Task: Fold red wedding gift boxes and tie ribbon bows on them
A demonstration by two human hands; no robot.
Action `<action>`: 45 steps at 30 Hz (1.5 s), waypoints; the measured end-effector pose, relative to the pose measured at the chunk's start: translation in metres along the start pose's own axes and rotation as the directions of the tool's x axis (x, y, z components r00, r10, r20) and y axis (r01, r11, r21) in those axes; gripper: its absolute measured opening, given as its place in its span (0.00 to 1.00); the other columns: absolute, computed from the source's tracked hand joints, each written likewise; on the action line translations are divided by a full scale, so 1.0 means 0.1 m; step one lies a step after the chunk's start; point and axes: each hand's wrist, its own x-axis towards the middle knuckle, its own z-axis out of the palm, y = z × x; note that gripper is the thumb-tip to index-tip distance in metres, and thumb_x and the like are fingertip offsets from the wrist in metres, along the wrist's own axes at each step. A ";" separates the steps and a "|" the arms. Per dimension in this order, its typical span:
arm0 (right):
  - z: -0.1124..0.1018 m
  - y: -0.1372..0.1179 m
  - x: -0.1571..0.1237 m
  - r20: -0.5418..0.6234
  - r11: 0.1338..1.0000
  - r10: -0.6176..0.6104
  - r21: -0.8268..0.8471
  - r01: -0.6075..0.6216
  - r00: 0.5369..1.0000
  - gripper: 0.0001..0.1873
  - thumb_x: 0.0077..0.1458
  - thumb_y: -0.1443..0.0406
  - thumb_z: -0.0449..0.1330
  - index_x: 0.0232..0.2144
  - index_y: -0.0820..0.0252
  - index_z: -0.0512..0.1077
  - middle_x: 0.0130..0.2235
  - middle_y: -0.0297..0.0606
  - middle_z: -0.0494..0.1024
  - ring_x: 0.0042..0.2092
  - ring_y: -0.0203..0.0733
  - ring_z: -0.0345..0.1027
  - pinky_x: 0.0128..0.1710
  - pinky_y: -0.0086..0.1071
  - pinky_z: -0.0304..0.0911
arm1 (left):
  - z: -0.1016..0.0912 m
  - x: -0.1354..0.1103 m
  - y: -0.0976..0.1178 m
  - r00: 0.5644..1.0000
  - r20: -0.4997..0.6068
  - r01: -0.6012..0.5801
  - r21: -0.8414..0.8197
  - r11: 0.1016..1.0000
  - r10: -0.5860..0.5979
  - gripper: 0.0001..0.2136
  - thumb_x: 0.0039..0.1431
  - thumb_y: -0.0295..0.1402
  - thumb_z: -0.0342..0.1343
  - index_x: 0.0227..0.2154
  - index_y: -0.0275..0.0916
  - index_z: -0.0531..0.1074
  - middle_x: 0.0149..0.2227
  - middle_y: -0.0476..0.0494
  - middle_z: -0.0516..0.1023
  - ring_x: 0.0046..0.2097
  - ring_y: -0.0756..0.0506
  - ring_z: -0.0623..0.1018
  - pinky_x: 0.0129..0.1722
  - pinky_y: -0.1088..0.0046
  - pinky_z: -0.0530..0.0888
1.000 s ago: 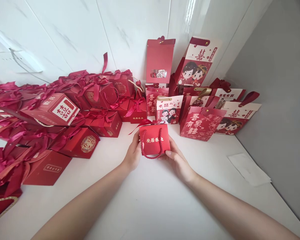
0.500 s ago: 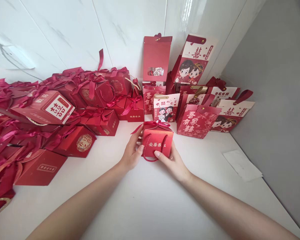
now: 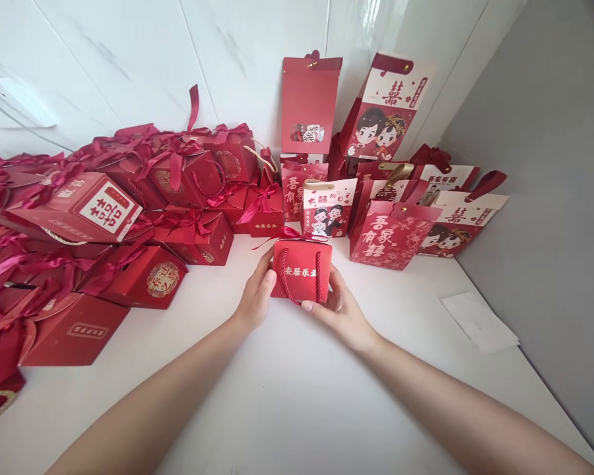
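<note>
A small red gift box with pale lettering and a twisted red cord handle is held between both hands over the white table. My left hand grips its left side, the thumb on the near edge and the other fingers mostly hidden behind. At the lower right corner, my right hand holds the box, its thumb along the bottom front. A red ribbon shows on top of the box, one end trailing left. Just behind stands a small white-and-red bag with a cartoon couple.
Many red gift boxes with ribbons are piled on the left. Upright red and white gift bags stand at the back right, some stacked. White papers lie by the grey panel; a marbled wall rises behind.
The box has turned so its lettered front faces me more squarely and its top shows less. Both hands shifted slightly left with it. The view has moved a little.
</note>
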 end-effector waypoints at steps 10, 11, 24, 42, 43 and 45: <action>-0.01 0.05 0.00 0.004 1.000 0.002 -0.002 -0.002 1.000 0.43 0.58 0.61 0.68 0.68 0.46 0.52 0.70 0.39 0.53 0.65 0.49 0.60 0.65 0.45 0.62 | 0.01 0.00 -0.01 0.999 -0.003 0.034 -0.040 0.999 -0.034 0.31 0.69 0.54 0.40 0.68 0.42 0.58 0.69 0.42 0.59 0.71 0.36 0.57 0.71 0.57 0.54; -0.02 0.05 0.00 0.005 1.000 -0.004 -0.009 0.004 1.000 0.42 0.58 0.61 0.68 0.68 0.46 0.52 0.70 0.39 0.53 0.65 0.49 0.60 0.65 0.45 0.61 | 0.01 0.00 0.00 1.000 0.002 0.031 -0.051 0.998 -0.031 0.31 0.69 0.54 0.40 0.68 0.42 0.58 0.69 0.42 0.59 0.71 0.36 0.57 0.71 0.57 0.54; -0.01 -0.01 -0.02 -0.050 1.000 -0.012 -0.026 0.011 0.999 0.38 0.60 0.57 0.66 0.67 0.45 0.54 0.69 0.36 0.56 0.64 0.50 0.61 0.58 0.45 0.70 | 0.09 -0.10 0.08 0.980 0.161 0.142 -0.154 0.978 -0.117 0.25 0.66 0.44 0.54 0.62 0.40 0.64 0.63 0.37 0.69 0.66 0.32 0.65 0.64 0.52 0.64; -0.08 0.05 -0.02 -0.102 0.997 0.072 0.016 -0.071 0.992 0.31 0.66 0.52 0.58 0.67 0.43 0.55 0.70 0.35 0.53 0.65 0.54 0.58 0.43 0.41 0.77 | 0.06 -0.08 0.06 0.981 0.195 0.024 -0.112 0.993 -0.001 0.36 0.66 0.44 0.54 0.71 0.42 0.46 0.67 0.37 0.63 0.72 0.32 0.52 0.70 0.49 0.55; -0.08 0.06 -0.02 -0.105 0.997 0.073 0.012 -0.072 0.992 0.31 0.66 0.51 0.58 0.66 0.43 0.55 0.70 0.35 0.54 0.64 0.53 0.59 0.43 0.41 0.77 | 0.06 -0.08 0.06 0.980 0.198 0.022 -0.114 0.993 0.001 0.37 0.66 0.44 0.54 0.72 0.42 0.45 0.67 0.37 0.62 0.72 0.32 0.52 0.70 0.50 0.55; -0.08 0.06 -0.02 -0.107 0.997 0.075 0.009 -0.074 0.991 0.31 0.65 0.51 0.58 0.66 0.43 0.55 0.70 0.36 0.54 0.63 0.53 0.61 0.43 0.41 0.77 | 0.06 -0.08 0.05 0.980 0.198 0.019 -0.111 0.994 0.004 0.37 0.65 0.44 0.54 0.72 0.43 0.45 0.68 0.38 0.61 0.72 0.32 0.52 0.70 0.50 0.55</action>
